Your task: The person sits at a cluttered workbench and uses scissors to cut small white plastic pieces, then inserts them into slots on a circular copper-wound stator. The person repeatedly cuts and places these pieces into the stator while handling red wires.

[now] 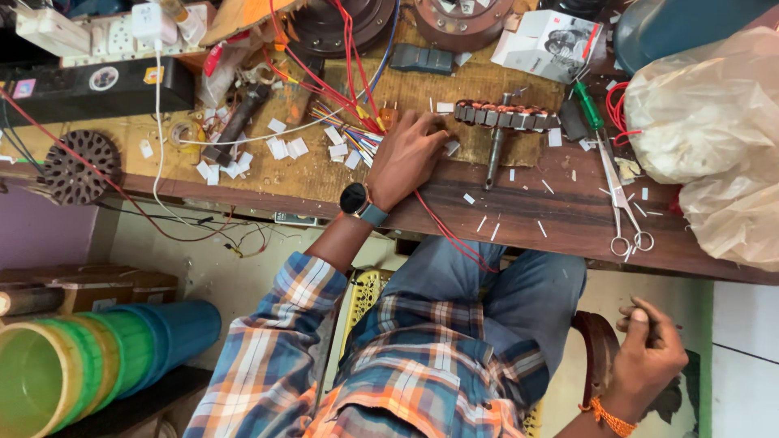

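Lower right of frame: right hand (649, 353) loosely curled, off the bench, pinching perhaps a thin wire; too small to tell. Centre: left hand (410, 154) flat and spread on the bench (519, 219), grasping nothing, fingertips touching the coloured wires (357, 130). Just right of it: stator (507, 116) with copper coils already wound, leads still loose, so connecting seems not done. Further right: scissors (621, 195), screwdriver (588, 105). Upper left: paper strips (284, 148), power strip (105, 36).
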### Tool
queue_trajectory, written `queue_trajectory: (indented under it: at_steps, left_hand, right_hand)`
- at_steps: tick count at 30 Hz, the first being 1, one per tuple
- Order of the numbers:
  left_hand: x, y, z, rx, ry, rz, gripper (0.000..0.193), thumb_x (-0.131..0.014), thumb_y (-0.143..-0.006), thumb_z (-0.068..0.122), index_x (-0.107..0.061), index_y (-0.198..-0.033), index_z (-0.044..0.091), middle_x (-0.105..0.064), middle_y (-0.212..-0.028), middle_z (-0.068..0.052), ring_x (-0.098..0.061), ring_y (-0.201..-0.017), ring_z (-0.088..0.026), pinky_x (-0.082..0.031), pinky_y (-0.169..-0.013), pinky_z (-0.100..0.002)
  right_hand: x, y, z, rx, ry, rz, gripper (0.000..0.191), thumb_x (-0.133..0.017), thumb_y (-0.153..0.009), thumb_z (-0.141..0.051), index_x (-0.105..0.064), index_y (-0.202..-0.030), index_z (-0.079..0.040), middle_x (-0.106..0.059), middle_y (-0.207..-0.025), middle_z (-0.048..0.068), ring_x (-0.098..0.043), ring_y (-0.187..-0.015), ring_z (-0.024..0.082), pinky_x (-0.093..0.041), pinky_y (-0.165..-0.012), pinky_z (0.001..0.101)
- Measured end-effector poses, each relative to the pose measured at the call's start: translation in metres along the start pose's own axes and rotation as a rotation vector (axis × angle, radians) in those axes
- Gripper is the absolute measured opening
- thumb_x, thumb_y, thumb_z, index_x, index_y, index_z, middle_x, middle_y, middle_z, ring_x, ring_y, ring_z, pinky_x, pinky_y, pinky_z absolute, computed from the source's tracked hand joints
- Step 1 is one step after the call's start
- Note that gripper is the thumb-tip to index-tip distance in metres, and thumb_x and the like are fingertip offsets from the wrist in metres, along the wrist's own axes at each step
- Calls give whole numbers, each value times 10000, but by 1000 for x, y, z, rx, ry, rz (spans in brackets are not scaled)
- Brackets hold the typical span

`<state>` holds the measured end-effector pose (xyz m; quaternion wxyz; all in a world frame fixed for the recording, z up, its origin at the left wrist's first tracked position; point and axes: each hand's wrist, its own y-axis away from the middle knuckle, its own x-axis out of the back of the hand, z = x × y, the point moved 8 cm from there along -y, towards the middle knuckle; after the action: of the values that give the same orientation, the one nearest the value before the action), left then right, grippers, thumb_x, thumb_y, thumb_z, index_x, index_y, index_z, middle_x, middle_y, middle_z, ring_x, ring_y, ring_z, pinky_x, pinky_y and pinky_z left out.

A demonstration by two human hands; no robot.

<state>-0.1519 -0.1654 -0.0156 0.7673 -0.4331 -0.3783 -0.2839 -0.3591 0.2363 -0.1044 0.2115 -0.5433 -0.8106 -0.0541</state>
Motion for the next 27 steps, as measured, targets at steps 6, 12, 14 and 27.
queue_trajectory:
  at_steps: [6,12,14,27]
  left_hand:
    - [3,17,9,-14,36,36,303,-735,-843,87,-657,-1131,39,-625,-1133,-103,-561,-1076,-326,-495,-933,-441]
    - [14,37,34,25,332,49,138,-759,-873,85,-674,-981,80,-693,-988,-73,-621,-1003,-301,-498,-915,-423]
    - [19,50,56,10,519,56,145,-728,-838,33,-698,-973,75,-722,-1011,-71,-650,-983,-291,-511,-907,-405]
    - [-54,132,103,523,1735,-697,233,-707,-989,111,-575,-1180,94,-653,-940,17,-517,-802,-37,-384,-643,-192]
  right_hand:
    - [-11,-3,-13,23,4,-36,155,-575,-1090,19,-704,-1161,69,-705,-1011,110,-652,-868,129,-529,-788,252]
    - [-35,2,-61,-44,-21,-106,141,-640,-1066,-72,-726,-1163,-15,-708,-1013,82,-674,-910,137,-543,-791,266]
    - [-65,13,-105,191,-10,-333,133,-643,-1032,-104,-717,-1134,-61,-724,-1077,80,-681,-986,183,-555,-867,289]
    - [-143,56,-167,700,-104,-726,247,-795,-791,-24,-756,-1034,-41,-727,-1003,94,-714,-865,219,-582,-735,311]
